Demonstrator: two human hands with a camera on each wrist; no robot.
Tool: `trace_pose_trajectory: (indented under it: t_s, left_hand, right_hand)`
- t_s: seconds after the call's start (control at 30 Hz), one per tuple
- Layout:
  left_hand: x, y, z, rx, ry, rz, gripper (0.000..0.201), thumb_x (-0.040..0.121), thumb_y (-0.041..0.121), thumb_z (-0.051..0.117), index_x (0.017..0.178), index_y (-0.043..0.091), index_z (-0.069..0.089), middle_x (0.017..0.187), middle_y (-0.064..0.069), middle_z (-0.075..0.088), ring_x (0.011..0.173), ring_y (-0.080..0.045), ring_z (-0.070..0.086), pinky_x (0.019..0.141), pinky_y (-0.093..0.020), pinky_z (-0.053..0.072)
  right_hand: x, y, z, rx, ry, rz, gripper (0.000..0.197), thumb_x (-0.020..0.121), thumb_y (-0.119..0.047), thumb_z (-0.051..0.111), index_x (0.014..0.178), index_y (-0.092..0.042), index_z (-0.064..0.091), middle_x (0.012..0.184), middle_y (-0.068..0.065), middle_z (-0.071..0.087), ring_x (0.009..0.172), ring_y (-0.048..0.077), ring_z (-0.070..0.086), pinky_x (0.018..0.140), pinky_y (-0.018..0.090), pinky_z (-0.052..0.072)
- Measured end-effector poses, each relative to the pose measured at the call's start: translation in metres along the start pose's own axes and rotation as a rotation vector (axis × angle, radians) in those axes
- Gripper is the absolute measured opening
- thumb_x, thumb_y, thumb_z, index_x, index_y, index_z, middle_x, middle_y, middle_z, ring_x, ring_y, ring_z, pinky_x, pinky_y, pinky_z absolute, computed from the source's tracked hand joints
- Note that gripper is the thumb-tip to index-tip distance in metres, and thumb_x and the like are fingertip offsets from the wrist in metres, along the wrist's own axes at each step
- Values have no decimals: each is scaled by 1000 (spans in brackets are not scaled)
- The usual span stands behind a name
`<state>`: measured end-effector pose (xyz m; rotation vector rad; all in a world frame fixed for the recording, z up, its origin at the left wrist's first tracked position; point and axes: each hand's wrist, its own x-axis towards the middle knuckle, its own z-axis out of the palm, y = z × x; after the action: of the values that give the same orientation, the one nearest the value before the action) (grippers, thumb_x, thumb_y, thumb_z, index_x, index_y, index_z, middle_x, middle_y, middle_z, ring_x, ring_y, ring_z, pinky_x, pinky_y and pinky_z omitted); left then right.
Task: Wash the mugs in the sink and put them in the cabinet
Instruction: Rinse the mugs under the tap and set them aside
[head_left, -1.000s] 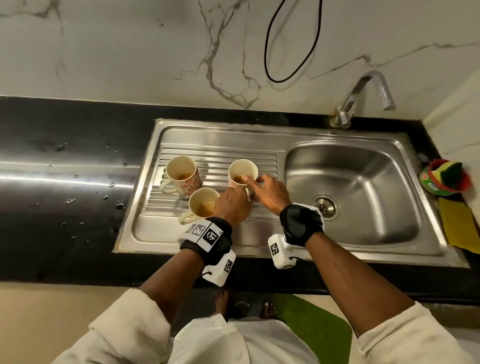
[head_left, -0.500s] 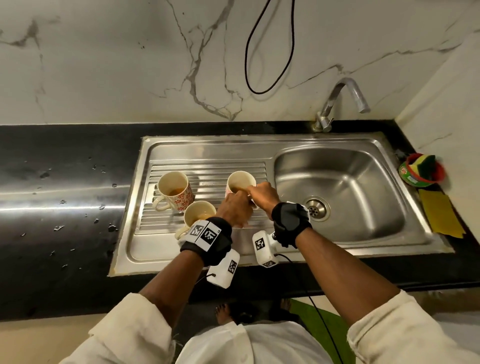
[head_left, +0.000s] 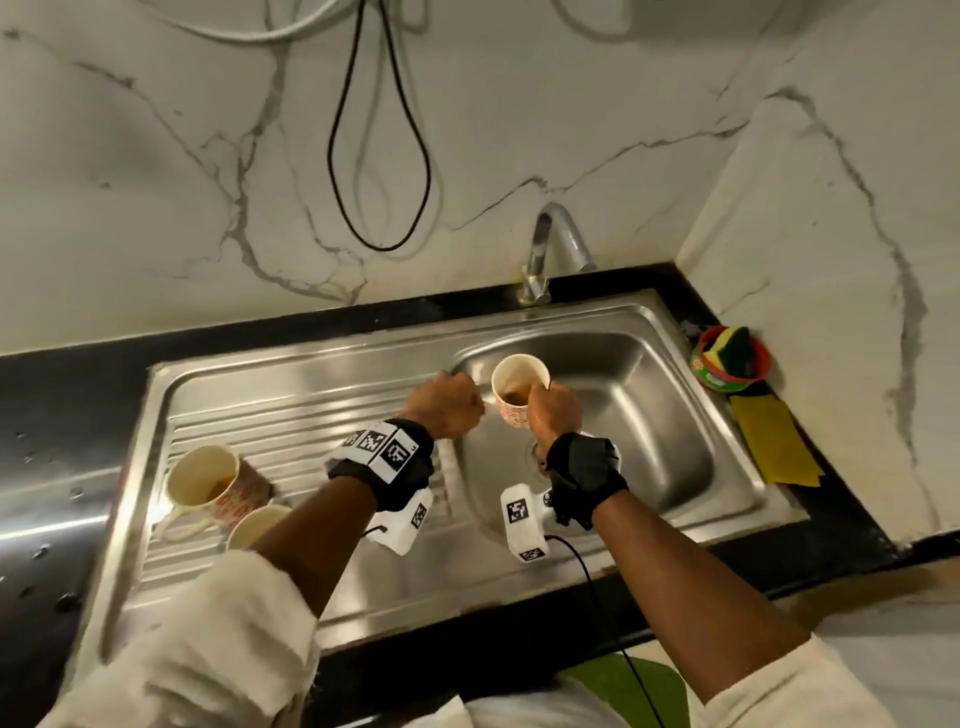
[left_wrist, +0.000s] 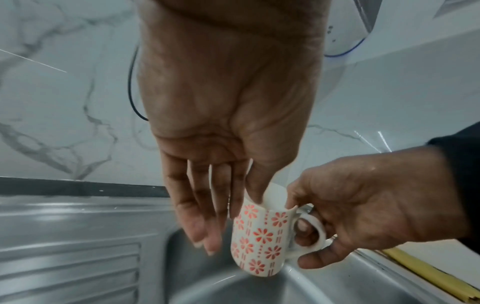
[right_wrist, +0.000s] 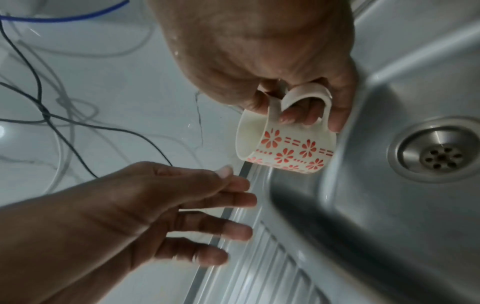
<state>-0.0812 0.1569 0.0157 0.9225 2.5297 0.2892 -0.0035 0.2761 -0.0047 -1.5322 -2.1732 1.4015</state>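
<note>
3 mugs in view. My right hand (head_left: 553, 410) holds 1 flowered mug (head_left: 517, 395) by its handle, fingers curled through the loop, thumb on the rim side. Mug is upright, lifted over the sink basin (head_left: 670, 415), brown liquid in the bottom. In the left wrist view the same mug (left_wrist: 262, 238) hangs above the basin, red flower print on white, not touching steel.

My left hand (head_left: 447, 402) is just beside the mug on its left. Head view makes it look fisted, but wrist views show fingers (left_wrist: 197, 216) straight and loose, gripping nothing. Thumb tip looks like it touches the mug rim; can't tell for sure, blur there.

The other 2 mugs sit on the ribbed drainboard (head_left: 311, 415), well apart from the held one: second mug (head_left: 208, 480) with tea residue, third mug (head_left: 254, 525) partly hidden by my left forearm.

Tap (head_left: 553, 244) stands behind the basin. Drain (right_wrist: 439, 156) shows in the right wrist view. Scrub pad tub (head_left: 730, 358) and yellow cloth (head_left: 774, 441) lie on the counter, right of the sink.
</note>
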Motion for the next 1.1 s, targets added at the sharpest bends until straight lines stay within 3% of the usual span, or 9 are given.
trace_pose_trajectory:
  t_s: [0.2,0.37,0.47,0.57,0.67,0.77,0.87,0.97,1.1]
  left_hand:
    - [77,54,-1,-119,158,-67,37,97,37,44,102,10,69,110,-18,68,97,-38,64,84,-43,53]
    - [134,78,-1,-85,77,-38,41,95,42,45,86,7,65,105,-19,70,90,-35,64,72,-35,49]
    - [158,89,-5,-66,65,-54,48,96,40,49,127,4,52,123,-21,61,112,-38,59,90,-44,50]
    - [176,100,-11,-143,148,-12,63,97,33,54,147,9,26,123,-21,61,111,-40,60,88,-45,50]
    - [190,107,-20,-89,158,17,40,97,24,53,133,9,45,120,-18,63,107,-39,62,85,-43,50]
    - [195,112,-30,-69,203,21,23,94,13,53,112,0,57,110,-21,65,101,-42,63,84,-45,52]
    - [205,110,-40,-134,215,-16,23,95,7,54,114,-6,57,113,-24,62,105,-43,60,87,-44,50]
    - [220,104,-41,-92,256,31,18,95,5,51,107,-5,60,106,-24,62,100,-41,60,78,-37,48]
    - [224,100,-35,-147,287,18,22,95,5,46,89,-8,64,92,-24,66,89,-42,59,73,-36,41]
  right_hand:
    - [51,2,-30,-50,43,-32,39,99,-25,41,117,1,63,121,22,63,113,39,58,93,44,47]
    - [85,9,-46,-29,69,-58,38,99,-27,43,114,-1,66,117,24,64,110,40,58,92,44,47]
    - [104,12,-56,-22,76,-67,37,100,-23,45,119,3,63,121,27,61,114,41,54,93,42,42]
    - [115,11,-58,4,64,-94,42,98,-31,45,115,2,65,117,27,63,112,41,56,90,42,43]
    - [127,10,-55,40,46,-101,38,98,-29,50,107,3,69,111,25,66,106,40,59,85,41,45]
    - [133,8,-52,94,26,-65,34,96,-26,55,111,3,68,115,26,65,110,40,58,91,41,45]
    - [136,5,-47,142,-8,-30,41,91,-34,58,113,-1,68,117,23,65,114,38,56,93,37,42]
    - [139,4,-41,201,-7,-57,65,67,-56,47,98,-6,73,101,19,70,102,34,60,80,31,42]
    - [141,1,-39,205,-17,-67,53,70,-42,43,94,-5,72,94,17,71,93,29,60,73,26,38]
